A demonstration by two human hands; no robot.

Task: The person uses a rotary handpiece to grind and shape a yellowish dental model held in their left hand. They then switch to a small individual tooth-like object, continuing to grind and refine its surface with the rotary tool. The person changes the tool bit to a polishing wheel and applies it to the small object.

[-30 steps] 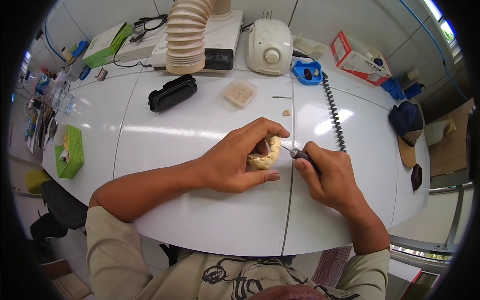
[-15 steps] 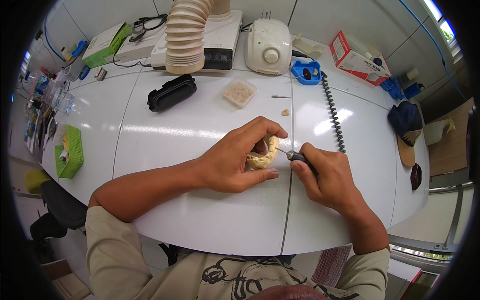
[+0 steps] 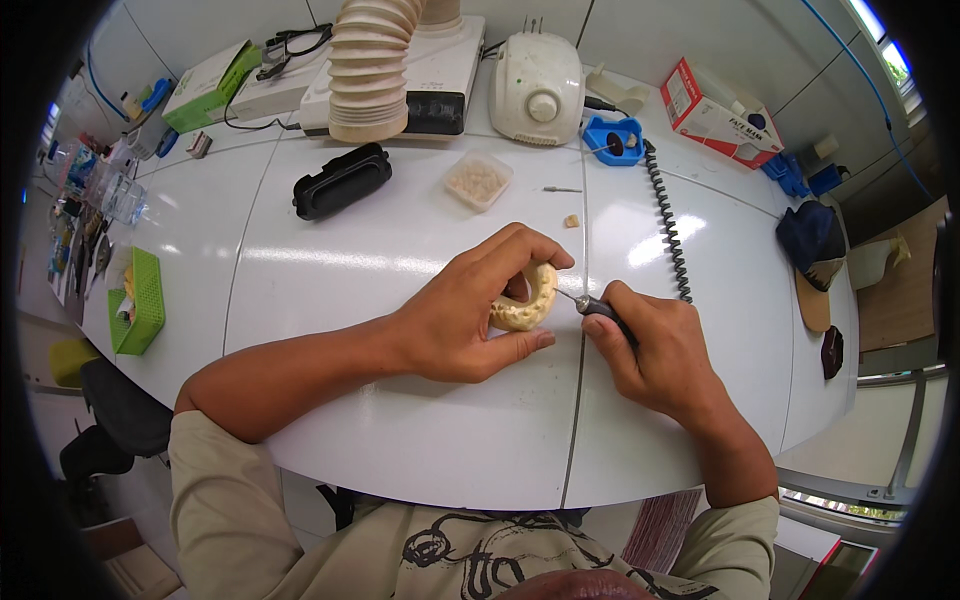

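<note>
My left hand point(image 3: 465, 310) grips a cream-coloured dental arch model point(image 3: 523, 313), thumb at its near side and fingers curled over the far side. The row of teeth faces up and to the right. My right hand point(image 3: 650, 340) is closed round the dark handle of a dental handpiece point(image 3: 610, 317). Its thin bur points left, with the tip at or very close to the model's right edge; whether it touches, I cannot tell. Beyond my hands lie a small tan block point(image 3: 571, 221) and a loose bur point(image 3: 562, 189).
Across the back stand a ribbed suction hose point(image 3: 368, 85), a white control unit point(image 3: 538, 90), a blue holder point(image 3: 613, 141) and a mask box point(image 3: 715, 115). A coiled cord point(image 3: 668, 220) runs down the right. A black case point(image 3: 343, 181), a tub of pieces point(image 3: 478, 181) and a green basket point(image 3: 149, 302) lie leftward.
The dental model has turned within my left hand, so more of its toothed outer side shows. My right hand and the handpiece have barely shifted.
</note>
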